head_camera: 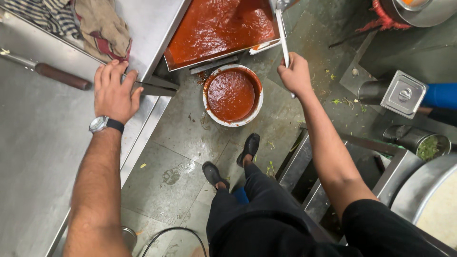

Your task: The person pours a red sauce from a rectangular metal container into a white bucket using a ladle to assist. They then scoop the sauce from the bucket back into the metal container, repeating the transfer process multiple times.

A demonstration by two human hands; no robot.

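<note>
My right hand point(296, 74) grips the long metal handle of a ladle point(282, 33) that reaches up toward a large steel tray point(214, 61) full of red sauce. Just below the tray, a white bucket point(212, 113) on the floor holds more red sauce. The ladle's bowl sits at the top edge of the view, mostly cut off. My left hand point(114, 93), with a wristwatch, rests flat on the edge of a steel counter point(38, 143), fingers spread, holding nothing.
A wooden-handled tool point(59, 75) and crumpled cloths point(95, 24) lie on the counter. Steel lidded containers point(402, 93), a pot of chopped greens point(428, 145) and a large pot point(428, 195) stand at right. My black shoes point(233, 159) stand on the wet tiled floor.
</note>
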